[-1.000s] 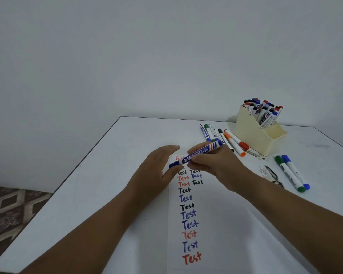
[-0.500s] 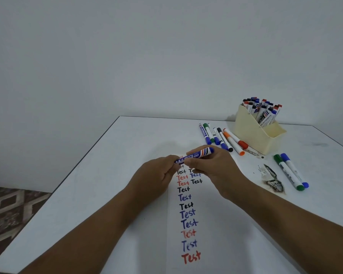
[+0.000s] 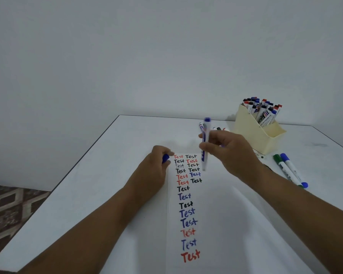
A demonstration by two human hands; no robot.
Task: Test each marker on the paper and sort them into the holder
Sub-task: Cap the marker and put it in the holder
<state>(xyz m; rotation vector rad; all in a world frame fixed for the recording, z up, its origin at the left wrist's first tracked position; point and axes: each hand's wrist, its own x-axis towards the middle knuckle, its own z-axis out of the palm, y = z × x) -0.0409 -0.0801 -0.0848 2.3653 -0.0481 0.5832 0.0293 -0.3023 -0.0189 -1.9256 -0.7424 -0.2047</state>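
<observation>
Gripping the blurred, uncapped blue-and-white marker nearly upright, my right hand hovers over the white paper strip with its rows of "Test". My left hand pinches the blue cap at the strip's edge. Beyond stands the cream plastic holder, packed with markers.
</observation>
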